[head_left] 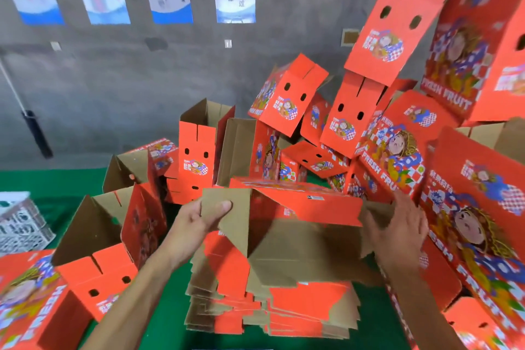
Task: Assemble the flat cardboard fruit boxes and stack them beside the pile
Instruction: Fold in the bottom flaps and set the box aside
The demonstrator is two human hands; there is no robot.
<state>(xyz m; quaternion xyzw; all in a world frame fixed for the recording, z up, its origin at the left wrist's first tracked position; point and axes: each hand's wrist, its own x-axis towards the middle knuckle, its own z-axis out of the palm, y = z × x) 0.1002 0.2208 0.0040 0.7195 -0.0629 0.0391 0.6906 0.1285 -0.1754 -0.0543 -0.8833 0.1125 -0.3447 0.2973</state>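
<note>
- Left hand (199,219) first: thumb lies over the brown face of the left flap (227,216), fingers curl behind it, so the flap is pinched at its upper corner.
- The box (301,207) in hand runs straight out from those fingertips toward the right, long axis crosswise between the two hands, half opened, its red top edge above and brown inside facing the camera.
- Directly beneath the fingers sits the flat pile (270,310) on the green table (170,321), its blanks lying level, red and brown.
- Right hand (397,227) now: it's blurred, fingers spread and fairly straight against the box's right end; I can't tell whether they hook the edge.
- Both hands sit about equally near the box, one at each end, so I'd judge the next move is squaring it up between them.
- Containers: the built boxes (287,99) heaped beyond the fingers show brown insides with nothing in them that I can see.
</note>
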